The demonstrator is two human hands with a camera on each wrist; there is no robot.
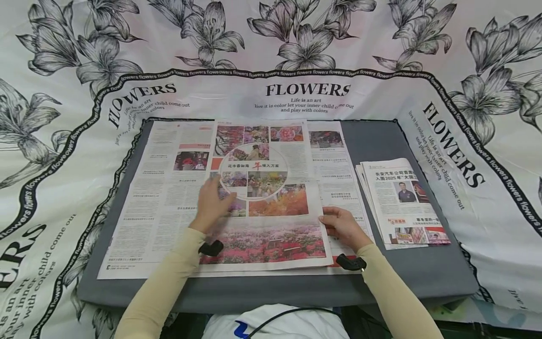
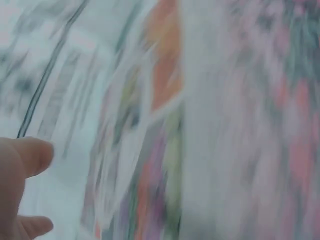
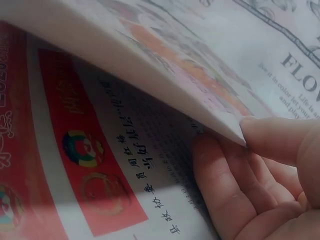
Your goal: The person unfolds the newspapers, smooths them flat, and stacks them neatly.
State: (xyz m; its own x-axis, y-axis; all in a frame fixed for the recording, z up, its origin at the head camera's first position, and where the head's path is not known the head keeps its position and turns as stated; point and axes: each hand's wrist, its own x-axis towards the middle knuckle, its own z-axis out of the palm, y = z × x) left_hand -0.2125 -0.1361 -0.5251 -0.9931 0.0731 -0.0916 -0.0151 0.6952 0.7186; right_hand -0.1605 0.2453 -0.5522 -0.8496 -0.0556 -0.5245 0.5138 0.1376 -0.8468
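A colourful newspaper page [image 1: 271, 235] with flower photos lies folded over a wider spread newspaper sheet [image 1: 144, 207] on the grey table. My right hand [image 1: 344, 227] pinches the page's right edge between thumb and fingers. In the right wrist view that edge [image 3: 165, 95] is lifted, and red print shows on the sheet beneath. My left hand [image 1: 213, 205] is over the page's left side with its fingers extended. The left wrist view is blurred; a thumb and a fingertip of the left hand [image 2: 20, 175] appear there with nothing between them.
To the right, a folded stack of newspapers [image 1: 402, 202] lies on the grey table [image 1: 271, 294]. A white cloth [image 1: 309, 106] printed with flowers and lettering surrounds the tabletop at the back and sides. Each wrist wears a small black camera [image 1: 350, 262].
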